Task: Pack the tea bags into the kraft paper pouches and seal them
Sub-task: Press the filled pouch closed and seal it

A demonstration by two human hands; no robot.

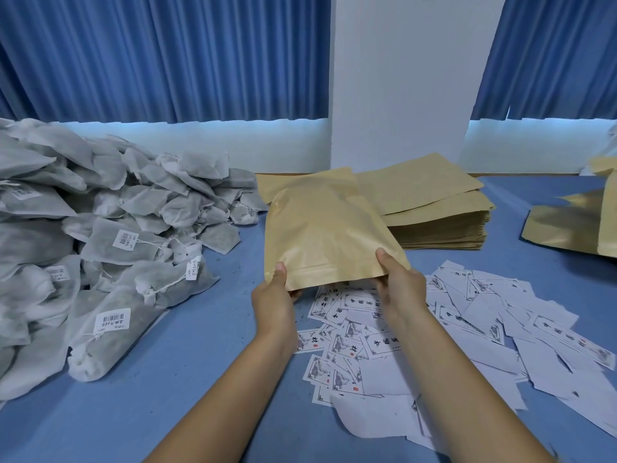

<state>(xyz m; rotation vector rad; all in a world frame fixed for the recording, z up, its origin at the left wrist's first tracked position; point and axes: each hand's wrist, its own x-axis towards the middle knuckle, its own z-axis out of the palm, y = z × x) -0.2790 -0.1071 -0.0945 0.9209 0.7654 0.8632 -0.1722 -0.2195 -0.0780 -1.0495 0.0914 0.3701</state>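
Note:
A kraft paper pouch (324, 228) is held up over the blue table, bulging slightly. My left hand (277, 299) pinches its near left corner, thumb on top. My right hand (400, 282) grips the near right corner, thumb on top and fingers underneath. A big heap of grey mesh tea bags (100, 235) with strings and white barcode tags fills the left side. A tall stack of flat kraft pouches (440, 212) lies just behind the held pouch, to the right.
White printed label slips (434, 335) are scattered under and right of my hands. More kraft pouches (574, 225) lie at the far right edge. The blue table (187, 379) runs back to a white pillar (407, 78) and blue curtains.

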